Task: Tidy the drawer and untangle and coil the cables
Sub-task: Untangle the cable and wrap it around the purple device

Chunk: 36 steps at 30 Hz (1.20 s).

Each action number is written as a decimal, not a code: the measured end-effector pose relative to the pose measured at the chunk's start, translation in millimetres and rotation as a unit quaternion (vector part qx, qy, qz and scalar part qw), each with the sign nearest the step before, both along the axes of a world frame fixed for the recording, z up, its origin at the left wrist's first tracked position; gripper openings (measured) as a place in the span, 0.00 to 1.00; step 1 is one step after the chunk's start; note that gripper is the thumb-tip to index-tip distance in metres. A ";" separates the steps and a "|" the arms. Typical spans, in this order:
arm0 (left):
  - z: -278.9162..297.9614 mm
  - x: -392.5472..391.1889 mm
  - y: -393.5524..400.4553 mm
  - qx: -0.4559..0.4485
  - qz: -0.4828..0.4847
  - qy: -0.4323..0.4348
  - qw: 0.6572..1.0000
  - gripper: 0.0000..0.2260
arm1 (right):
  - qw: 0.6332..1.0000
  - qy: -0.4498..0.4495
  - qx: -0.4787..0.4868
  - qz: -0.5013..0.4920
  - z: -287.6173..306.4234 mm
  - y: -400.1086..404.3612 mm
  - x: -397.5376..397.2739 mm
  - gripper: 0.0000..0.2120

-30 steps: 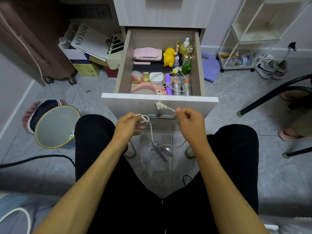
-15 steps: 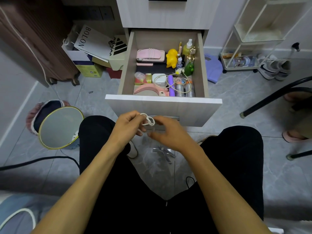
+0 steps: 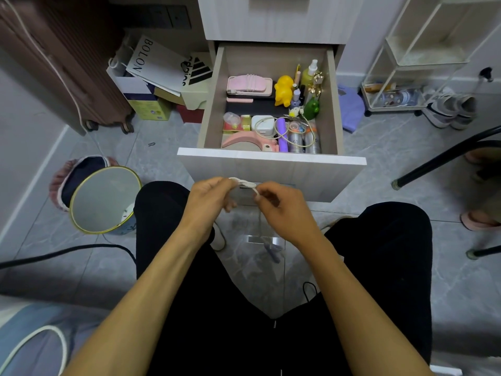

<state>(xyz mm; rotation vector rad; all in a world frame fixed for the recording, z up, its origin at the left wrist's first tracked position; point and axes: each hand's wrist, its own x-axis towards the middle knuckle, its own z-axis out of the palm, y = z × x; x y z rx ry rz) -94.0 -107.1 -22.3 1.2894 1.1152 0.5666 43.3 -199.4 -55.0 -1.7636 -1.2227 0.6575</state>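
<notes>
A: Two hands at work, close together just in front of the drawer (image 3: 271,169). What is each grip doing?

B: The left hand (image 3: 210,198) has its fingers curled round a small bundle of white cable (image 3: 244,183). The right hand (image 3: 282,206) pinches the same cable just beside it, fingertips bent in.

A: Where does the cable sit?

B: Between the two hands, up against the drawer front, above the person's knees. A blurred length of it hangs down toward the floor (image 3: 252,256).

A: And the drawer?

B: Pulled out. Inside, a white charger (image 3: 262,125) with a looped cord lies near the front, beside a purple tube (image 3: 282,134) and two silver cans (image 3: 303,141). Farther back, a pink case (image 3: 249,84) and a yellow toy (image 3: 283,90).

A: Anything left of the knees?

B: A round bin (image 3: 104,199) with a gold rim stands on the floor.
</notes>
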 end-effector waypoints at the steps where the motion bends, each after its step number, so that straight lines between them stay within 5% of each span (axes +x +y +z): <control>1: -0.4 -0.1 0.4 -0.002 -0.001 0.005 1.000 0.19 | 0.999 0.036 -0.002 -0.010 0.5 -1.2 1.0 0.04; 7: -5.0 -9.5 4.2 0.049 -0.078 0.048 0.995 0.02 | 0.996 0.090 0.006 0.003 3.2 -11.0 8.1 0.07; 16: -9.9 -2.5 2.4 0.180 -0.132 0.086 0.971 0.10 | 0.990 0.141 -0.026 0.007 11.8 -12.6 15.6 0.09; 21: -4.0 -1.8 -1.9 0.182 -0.154 0.070 0.969 0.10 | 0.994 0.072 -0.050 0.062 17.6 -10.6 19.3 0.06; 26: -3.6 3.5 -7.6 -0.004 -0.017 -0.018 1.000 0.06 | 0.993 0.093 -0.037 0.059 20.2 -5.3 17.4 0.04; 30: -8.9 11.4 -15.4 -0.182 0.026 -0.077 0.980 0.08 | 0.990 0.127 -0.045 0.040 15.5 -7.0 13.5 0.07; 36: -6.2 7.8 -4.9 0.025 -0.164 0.036 0.986 0.09 | 0.976 0.202 -0.052 0.059 15.8 -13.2 18.1 0.07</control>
